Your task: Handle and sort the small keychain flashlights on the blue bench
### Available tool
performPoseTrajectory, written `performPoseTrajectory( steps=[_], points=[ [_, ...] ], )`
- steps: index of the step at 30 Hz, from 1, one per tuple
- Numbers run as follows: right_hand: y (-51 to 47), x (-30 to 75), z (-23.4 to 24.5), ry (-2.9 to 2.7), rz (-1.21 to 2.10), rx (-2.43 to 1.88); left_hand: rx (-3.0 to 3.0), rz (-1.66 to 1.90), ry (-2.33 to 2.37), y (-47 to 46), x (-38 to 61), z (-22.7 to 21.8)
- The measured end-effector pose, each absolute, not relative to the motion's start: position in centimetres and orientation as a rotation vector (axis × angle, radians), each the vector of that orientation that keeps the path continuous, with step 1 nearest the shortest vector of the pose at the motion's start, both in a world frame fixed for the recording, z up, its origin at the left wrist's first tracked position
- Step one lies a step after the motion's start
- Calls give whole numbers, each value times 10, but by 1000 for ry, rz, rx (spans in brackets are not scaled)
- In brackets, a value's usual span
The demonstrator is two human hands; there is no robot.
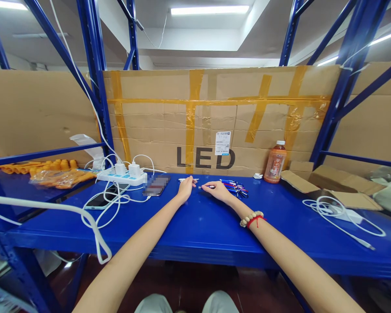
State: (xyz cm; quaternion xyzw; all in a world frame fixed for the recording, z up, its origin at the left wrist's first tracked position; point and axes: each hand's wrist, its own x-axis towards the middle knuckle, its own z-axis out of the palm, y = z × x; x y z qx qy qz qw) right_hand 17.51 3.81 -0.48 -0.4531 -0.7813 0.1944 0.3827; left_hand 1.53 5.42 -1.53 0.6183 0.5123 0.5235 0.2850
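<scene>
"What does the head view show?"

"From my remote seat I see a person's right hand (217, 190) over the blue bench (195, 226), its grip clamped on a slim pen (200, 187) pointing left."

"And the left hand (185, 190)?"

"Just left of it, at a pale pen (181, 179) lying across the bench; I cannot tell whether that grip is clamped on it."

"Around them?"

"Blue and red pens (237, 188) lie bunched just right of the right hand. An orange bottle (275, 164) stands far right, before taped cardboard (156, 126); a white power strip (122, 177) sits left."
</scene>
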Motion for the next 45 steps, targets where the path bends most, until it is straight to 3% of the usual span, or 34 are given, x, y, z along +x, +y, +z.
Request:
performPoseTrajectory(
  steps=[45],
  points=[
    [36,176,-3,-2000,454,-1127,1565,1392,1422,50,16,-12]
  ],
)
